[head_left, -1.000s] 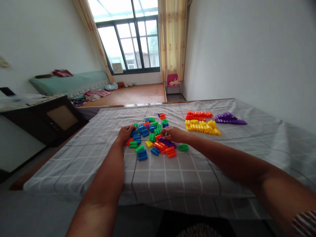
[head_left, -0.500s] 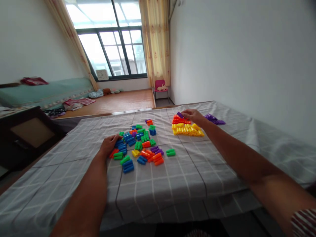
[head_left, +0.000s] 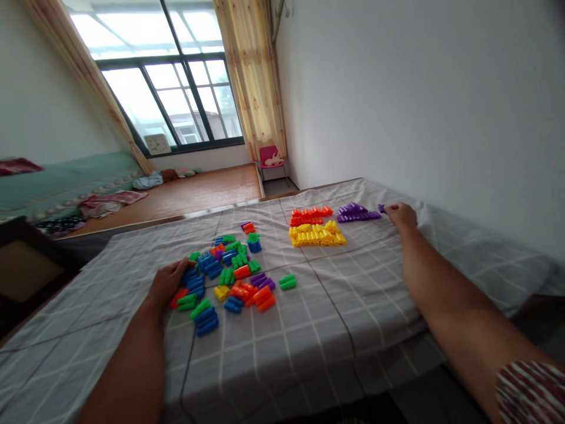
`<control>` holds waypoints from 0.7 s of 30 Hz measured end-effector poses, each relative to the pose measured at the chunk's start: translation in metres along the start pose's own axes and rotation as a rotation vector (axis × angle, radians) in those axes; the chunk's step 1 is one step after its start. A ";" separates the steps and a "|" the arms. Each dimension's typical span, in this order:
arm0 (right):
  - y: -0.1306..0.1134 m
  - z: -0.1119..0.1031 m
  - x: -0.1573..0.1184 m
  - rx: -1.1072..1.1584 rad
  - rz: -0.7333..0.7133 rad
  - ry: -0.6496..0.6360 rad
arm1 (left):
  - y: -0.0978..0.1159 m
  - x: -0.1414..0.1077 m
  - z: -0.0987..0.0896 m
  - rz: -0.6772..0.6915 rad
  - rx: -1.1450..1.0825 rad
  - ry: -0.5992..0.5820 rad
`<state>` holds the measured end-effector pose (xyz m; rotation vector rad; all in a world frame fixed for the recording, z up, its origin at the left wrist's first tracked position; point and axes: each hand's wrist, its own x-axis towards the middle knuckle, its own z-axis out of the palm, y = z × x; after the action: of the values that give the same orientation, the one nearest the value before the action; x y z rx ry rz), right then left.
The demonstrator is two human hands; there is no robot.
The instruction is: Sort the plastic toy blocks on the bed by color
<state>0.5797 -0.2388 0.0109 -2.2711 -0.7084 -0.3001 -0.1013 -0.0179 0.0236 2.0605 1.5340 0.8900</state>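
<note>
My right hand [head_left: 401, 217] is at the far right of the cloth, its fingers pinching a small purple toy block [head_left: 382, 208]. Just left of it lies a group of purple blocks [head_left: 358, 213] made of joined tubes. My left hand [head_left: 168, 284] rests at the left edge of a mixed pile, its fingers stretched out against blue blocks [head_left: 193, 281]; the fingertips are partly hidden. That pile also has green blocks [head_left: 239, 260], orange blocks [head_left: 263, 298], purple blocks [head_left: 262, 281] and a yellow block [head_left: 221, 292].
Orange blocks [head_left: 309, 216] and yellow blocks [head_left: 318, 237] lie in rows between the mixed pile and the purple group. A lone green block [head_left: 288, 282] lies right of the pile. Grey checked cloth [head_left: 300, 330] covers the table. A white wall [head_left: 419, 106] stands on the right.
My right hand has carried the purple block from above the orange row to the right, past the purple group. The view has turned rightward; my left hand stays at the pile.
</note>
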 end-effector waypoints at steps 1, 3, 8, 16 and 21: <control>0.000 0.003 0.001 -0.037 0.016 -0.015 | 0.000 0.000 0.000 0.003 0.005 0.001; -0.001 0.009 0.004 -0.109 0.029 -0.049 | 0.001 0.000 0.000 0.002 0.007 -0.001; -0.004 0.018 0.001 -0.170 -0.003 -0.045 | -0.001 0.000 0.000 0.001 0.026 -0.004; -0.003 0.016 -0.004 -0.093 -0.002 0.058 | -0.002 0.001 0.000 0.001 0.034 0.002; -0.044 0.010 -0.016 0.088 -0.325 0.221 | 0.004 -0.002 0.001 -0.020 -0.003 0.004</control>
<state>0.5422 -0.2127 0.0228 -1.9970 -0.9518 -0.6498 -0.0977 -0.0210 0.0251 2.0391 1.5512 0.8896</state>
